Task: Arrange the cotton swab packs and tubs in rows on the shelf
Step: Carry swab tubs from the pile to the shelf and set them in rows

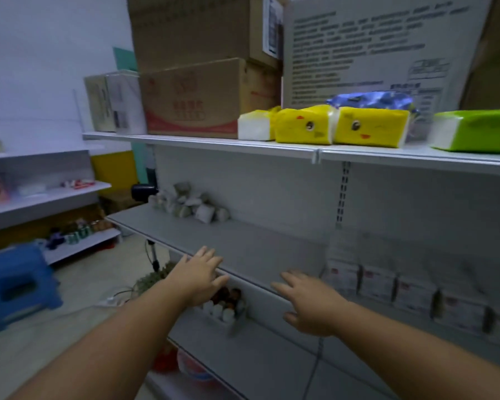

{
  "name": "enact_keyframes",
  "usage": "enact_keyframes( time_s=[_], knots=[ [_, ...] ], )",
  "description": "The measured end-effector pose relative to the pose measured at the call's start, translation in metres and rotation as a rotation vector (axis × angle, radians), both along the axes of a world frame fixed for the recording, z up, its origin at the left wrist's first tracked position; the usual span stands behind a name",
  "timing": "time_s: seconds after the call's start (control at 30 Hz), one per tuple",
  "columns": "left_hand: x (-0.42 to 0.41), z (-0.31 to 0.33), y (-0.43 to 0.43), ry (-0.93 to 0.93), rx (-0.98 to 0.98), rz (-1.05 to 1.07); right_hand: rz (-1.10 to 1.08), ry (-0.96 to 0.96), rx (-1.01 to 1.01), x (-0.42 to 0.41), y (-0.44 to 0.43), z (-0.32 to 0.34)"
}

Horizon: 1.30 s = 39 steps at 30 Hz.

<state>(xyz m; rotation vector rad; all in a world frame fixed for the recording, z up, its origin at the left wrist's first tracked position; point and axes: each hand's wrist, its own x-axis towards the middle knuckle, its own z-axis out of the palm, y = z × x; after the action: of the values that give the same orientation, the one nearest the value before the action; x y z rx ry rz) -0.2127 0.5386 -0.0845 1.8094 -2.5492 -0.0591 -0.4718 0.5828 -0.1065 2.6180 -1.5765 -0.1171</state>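
Roughly mid-task, I'd say. Top shelf (202,140) carries cardboard cartons (197,96) and tissue packs (303,127); not part of the job. Middle shelf (243,243) is the work area; most of its deck shows bare grey. Right part of it: flat white cotton swab packs (378,285) stand upright side by side in a row along the front edge, with more behind them too blurred to count; that section looks done or close to it. Back-left corner: loose heap (189,206) of small pale items, jumbled against the back panel, well apart from the row; can't tell whether they're tubs or packs, too blurred; if they're swab stock, they need lining up, and that's my guess at the bulk of what's left. Left hand (199,275) hovers over the front lip near mid-shelf; right hand (309,303) sits just beside the left end of the row, not touching it as far as I can see. Fingers (290,277) on both are spread and straight; neither has hold of anything.
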Motion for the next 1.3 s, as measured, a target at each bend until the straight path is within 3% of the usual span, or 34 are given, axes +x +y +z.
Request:
enact_keyframes(
  time_s=[0.23,0.47,0.67,0.73,0.87,1.0,1.07,1.23,1.3],
  knots=[
    [0.054,-0.051,-0.058,0.094,0.086,0.043,0.035,-0.008,0.051,0.07,-0.099,-0.003],
    [0.111,-0.045,-0.151,0.087,0.121,0.117,-0.031,-0.148,0.142,0.113,-0.228,-0.023],
    [0.169,-0.046,-0.226,0.178,0.039,0.206,-0.109,-0.28,0.118,0.149,-0.315,-0.031],
    [0.186,-0.05,-0.256,0.189,0.042,0.228,-0.21,-0.412,0.137,0.159,-0.337,-0.043],
    [0.206,-0.058,-0.331,0.355,0.045,0.293,-0.569,-0.852,0.123,0.179,-0.389,-0.062],
    [0.212,-0.079,-0.404,0.5,0.019,0.34,-0.802,-1.115,0.046,0.201,-0.434,-0.072],
    [0.211,-0.087,-0.434,0.537,0.007,0.346,-0.902,-1.091,0.006,0.213,-0.447,-0.074],
    [0.196,-0.097,-0.48,0.704,0.045,0.509,-1.14,-0.656,-0.116,0.239,-0.46,-0.085],
    [0.195,-0.106,-0.491,0.749,0.028,0.542,-1.173,-0.638,-0.158,0.24,-0.466,-0.09]
  ],
)
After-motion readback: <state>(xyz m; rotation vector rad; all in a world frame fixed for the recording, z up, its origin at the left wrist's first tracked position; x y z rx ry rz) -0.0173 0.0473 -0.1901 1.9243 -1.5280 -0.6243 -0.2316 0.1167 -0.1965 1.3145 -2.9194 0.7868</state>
